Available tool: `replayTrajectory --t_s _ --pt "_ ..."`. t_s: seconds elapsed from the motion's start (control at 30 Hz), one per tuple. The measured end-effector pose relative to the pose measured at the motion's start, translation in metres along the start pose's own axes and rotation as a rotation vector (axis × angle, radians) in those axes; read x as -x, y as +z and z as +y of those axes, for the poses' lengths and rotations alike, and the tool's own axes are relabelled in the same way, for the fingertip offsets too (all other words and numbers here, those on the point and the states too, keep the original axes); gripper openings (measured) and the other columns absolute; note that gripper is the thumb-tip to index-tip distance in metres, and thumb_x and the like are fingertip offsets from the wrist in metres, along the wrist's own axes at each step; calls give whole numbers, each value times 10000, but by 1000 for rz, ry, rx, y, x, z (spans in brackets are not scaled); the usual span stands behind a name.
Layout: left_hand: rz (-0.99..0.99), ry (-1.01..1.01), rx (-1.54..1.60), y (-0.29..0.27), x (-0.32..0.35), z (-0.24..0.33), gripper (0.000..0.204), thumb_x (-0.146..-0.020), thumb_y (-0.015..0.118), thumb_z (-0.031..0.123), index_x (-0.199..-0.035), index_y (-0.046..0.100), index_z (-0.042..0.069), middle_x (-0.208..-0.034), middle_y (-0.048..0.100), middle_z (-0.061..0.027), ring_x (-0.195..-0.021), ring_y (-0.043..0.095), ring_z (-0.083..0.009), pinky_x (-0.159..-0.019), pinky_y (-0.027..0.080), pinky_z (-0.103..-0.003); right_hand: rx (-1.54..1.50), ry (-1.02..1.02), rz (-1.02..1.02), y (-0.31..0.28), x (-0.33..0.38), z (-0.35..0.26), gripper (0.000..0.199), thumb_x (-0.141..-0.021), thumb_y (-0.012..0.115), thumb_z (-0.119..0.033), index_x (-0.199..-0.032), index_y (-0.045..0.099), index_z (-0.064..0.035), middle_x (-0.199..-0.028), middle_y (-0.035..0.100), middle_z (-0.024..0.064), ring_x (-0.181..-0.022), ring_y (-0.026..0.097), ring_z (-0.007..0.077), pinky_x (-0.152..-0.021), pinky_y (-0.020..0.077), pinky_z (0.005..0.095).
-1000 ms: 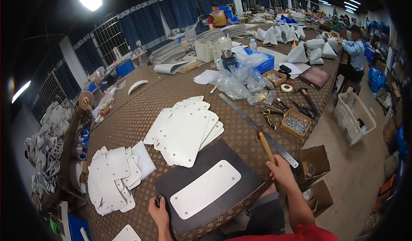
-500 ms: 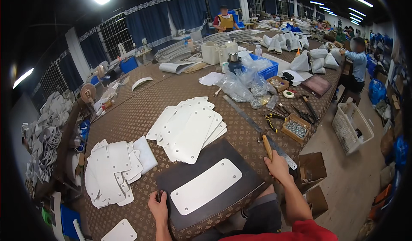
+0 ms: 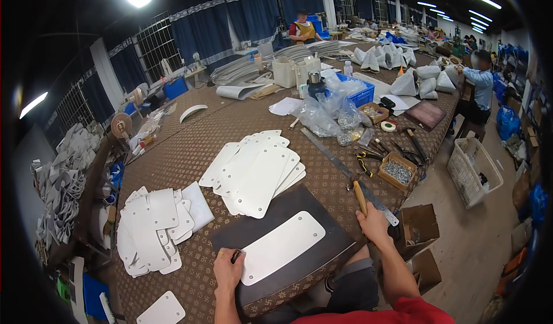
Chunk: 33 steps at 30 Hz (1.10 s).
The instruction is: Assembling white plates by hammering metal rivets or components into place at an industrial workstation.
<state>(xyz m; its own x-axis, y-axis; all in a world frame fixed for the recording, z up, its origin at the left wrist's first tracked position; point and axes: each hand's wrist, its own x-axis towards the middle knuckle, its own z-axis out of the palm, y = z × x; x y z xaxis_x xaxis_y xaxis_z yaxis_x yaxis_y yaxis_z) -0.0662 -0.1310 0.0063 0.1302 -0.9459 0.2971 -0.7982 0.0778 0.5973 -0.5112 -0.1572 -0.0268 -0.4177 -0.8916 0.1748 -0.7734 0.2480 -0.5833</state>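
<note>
From the nearer left hand point(image 3: 228, 268), pinching a small dark piece point(image 3: 235, 256), the long white round-cornered panel point(image 3: 282, 248) stretches away rightward. Right hand point(image 3: 374, 225) grips a wooden-handled hammer point(image 3: 359, 195).

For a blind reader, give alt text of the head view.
Left hand holds a small dark object at the end of a white panel on a black mat; right hand grips a wooden-handled tool. Piled white panels lie on the patterned table.

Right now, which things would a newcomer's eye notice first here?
The single white panel lies on a dark board, with the left hand at its left end. To its right, the right hand holds a wooden-handled tool. A fanned white pile lies just beyond the board.
</note>
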Motion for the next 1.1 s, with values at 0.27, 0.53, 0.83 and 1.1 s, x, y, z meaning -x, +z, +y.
replayTrajectory --t_s 0.27,0.53,0.83,1.1 --pt "-2 66 72 -2 8 0 176 -841 762 97 -994 718 23 -939 690 -157 -870 692 -368 -774 543 -412 -60 27 -15 -6 4 -4 314 -967 677 -308 -964 550 -20 -649 669 161 -575 696 321 -578 532 468" --pt "78 33 45 5 8 0 166 -837 757 73 -992 717 27 -917 679 -162 -843 680 -375 -751 535 -423 -67 -5 22 -2 6 0 328 -965 681 -308 -949 541 -11 -661 669 166 -566 692 318 -570 528 462" --pt "113 -117 319 6 1 36 148 -900 768 131 -967 733 3 -882 691 -63 -743 633 -175 -693 488 -312 -478 111 -135 -32 26 -18 259 -965 702 -243 -985 592 -9 -673 651 108 -484 633 200 -486 495 351" --pt "-165 -300 965 28 -4 148 254 -1030 654 240 -1121 713 9 -766 657 6 -517 453 -54 -483 345 -223 -762 -4 -270 -60 101 -93 247 -974 706 -173 -1158 646 -20 -679 625 29 -507 574 83 -462 454 275"
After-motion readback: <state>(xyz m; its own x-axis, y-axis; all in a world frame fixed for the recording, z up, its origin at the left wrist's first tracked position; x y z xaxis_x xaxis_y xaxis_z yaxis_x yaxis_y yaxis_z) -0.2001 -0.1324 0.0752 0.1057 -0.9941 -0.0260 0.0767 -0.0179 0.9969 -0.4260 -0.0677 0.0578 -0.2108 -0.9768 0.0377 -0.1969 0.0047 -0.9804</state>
